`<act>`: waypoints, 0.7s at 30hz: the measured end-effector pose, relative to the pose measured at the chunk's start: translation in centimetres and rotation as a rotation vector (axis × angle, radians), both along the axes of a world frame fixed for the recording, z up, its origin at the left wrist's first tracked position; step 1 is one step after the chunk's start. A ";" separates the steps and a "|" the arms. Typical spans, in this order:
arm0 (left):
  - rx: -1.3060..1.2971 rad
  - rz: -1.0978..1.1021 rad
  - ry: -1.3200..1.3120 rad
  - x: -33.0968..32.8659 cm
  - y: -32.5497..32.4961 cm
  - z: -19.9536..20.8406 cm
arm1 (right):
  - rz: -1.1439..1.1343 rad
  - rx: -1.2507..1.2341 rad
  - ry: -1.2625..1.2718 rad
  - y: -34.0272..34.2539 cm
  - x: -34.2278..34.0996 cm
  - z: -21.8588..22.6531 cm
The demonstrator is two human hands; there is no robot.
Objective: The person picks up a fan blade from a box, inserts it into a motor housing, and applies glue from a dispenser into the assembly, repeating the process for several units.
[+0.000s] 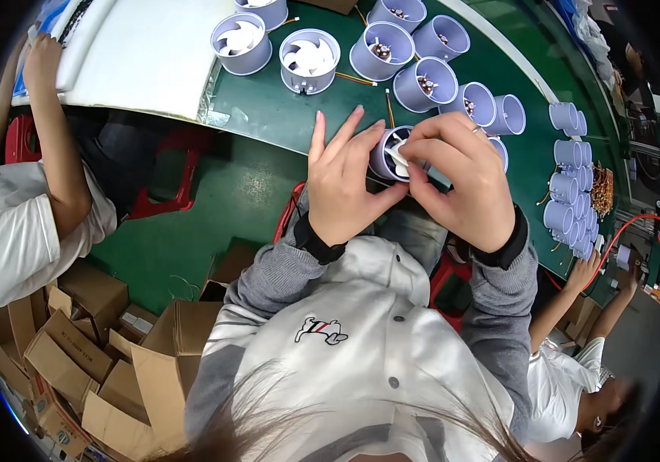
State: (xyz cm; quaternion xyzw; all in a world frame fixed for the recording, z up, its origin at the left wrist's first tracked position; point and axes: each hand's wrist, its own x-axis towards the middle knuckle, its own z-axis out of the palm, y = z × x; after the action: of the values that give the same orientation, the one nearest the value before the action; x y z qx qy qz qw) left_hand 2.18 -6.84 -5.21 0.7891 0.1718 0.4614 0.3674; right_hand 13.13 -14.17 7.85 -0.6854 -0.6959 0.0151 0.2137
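Observation:
At the table's near edge, a lavender cylindrical fan housing [378,163] sits between my hands. My left hand [340,189] steadies its left side, the thumb low on the near wall, some fingers stretched upward. From the right, my right hand [462,171] pinches a white fan impeller [397,159] at the housing's mouth. The impeller lies partly inside the rim, and my fingers hide much of it. Beyond my left hand stand housings fitted with white impellers, such as one housing [309,75]. Other housings, including this one [425,85], show copper-coloured motor windings inside.
The green table [257,108] carries a white sheet [141,54] at the left and stacked housings [568,185] beside a pile of small copper-coloured parts [601,192] at the right. Co-workers sit on both sides. Cardboard boxes [114,377] crowd the lower left; a red stool [164,185] stands nearby.

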 end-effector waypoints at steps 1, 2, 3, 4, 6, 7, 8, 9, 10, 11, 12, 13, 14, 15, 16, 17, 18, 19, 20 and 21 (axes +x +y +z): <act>-0.013 0.000 0.007 -0.1 0.0 0.2 | -0.006 -0.024 -0.025 0.1 0.0 0.4; -0.025 -0.001 0.014 -0.1 0.1 0.4 | -0.012 -0.048 -0.049 0.1 0.1 0.7; -0.037 -0.002 0.020 -0.2 0.0 0.4 | -0.018 -0.070 -0.074 0.1 0.1 0.7; -0.042 -0.004 0.017 -0.2 0.0 0.3 | -0.020 -0.075 -0.078 0.1 0.1 0.7; -0.033 -0.003 0.006 -0.2 0.0 0.2 | -0.016 -0.088 -0.091 0.0 0.1 0.7; -0.028 -0.003 0.001 -0.1 0.1 0.2 | -0.015 -0.094 -0.099 0.0 0.1 0.8; -0.030 -0.005 -0.002 -0.1 0.0 0.2 | -0.017 -0.096 -0.102 -0.1 0.0 0.8; -0.030 -0.004 -0.007 0.0 0.0 0.2 | -0.030 -0.094 -0.106 -0.1 -0.1 0.7; -0.028 -0.002 -0.009 0.0 0.0 0.2 | -0.041 -0.092 -0.109 -0.2 -0.3 0.6; -0.027 0.001 -0.011 0.0 0.0 0.2 | -0.052 -0.089 -0.111 -0.2 -0.4 0.6; -0.027 0.001 -0.013 0.1 0.0 0.1 | -0.052 -0.090 -0.112 -0.3 -0.5 0.5; -0.023 -0.001 -0.023 0.1 0.0 0.0 | -0.054 -0.098 -0.127 -0.4 -0.5 0.6; -0.018 -0.003 -0.034 0.1 0.0 -0.1 | -0.056 -0.106 -0.143 -0.5 -0.5 0.6; -0.014 -0.006 -0.045 0.2 -0.1 -0.2 | -0.058 -0.114 -0.158 -0.6 -0.5 0.7; -0.017 -0.001 -0.045 0.2 -0.1 -0.2 | -0.053 -0.116 -0.158 -0.7 -0.4 0.9; -0.014 0.002 -0.045 0.2 -0.1 -0.2 | -0.053 -0.076 -0.124 -0.8 -0.3 1.4; -0.011 0.005 -0.045 0.3 -0.1 -0.1 | -0.052 -0.037 -0.090 -1.0 -0.2 1.9; -0.009 0.004 -0.046 0.3 -0.1 -0.1 | -0.056 0.002 -0.057 -1.2 -0.2 2.2; -0.013 0.006 -0.047 0.3 -0.2 -0.2 | -0.054 -0.002 -0.057 -1.6 -0.3 2.2; -0.009 0.009 -0.047 0.2 -0.2 -0.3 | -0.127 0.031 0.149 -2.1 -0.5 2.1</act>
State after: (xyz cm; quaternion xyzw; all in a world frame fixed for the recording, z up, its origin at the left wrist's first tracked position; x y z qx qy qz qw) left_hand 2.42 -7.03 -5.49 0.7755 0.1688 0.4807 0.3728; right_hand 12.66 -16.27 9.91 -0.7217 -0.6333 0.0417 0.2762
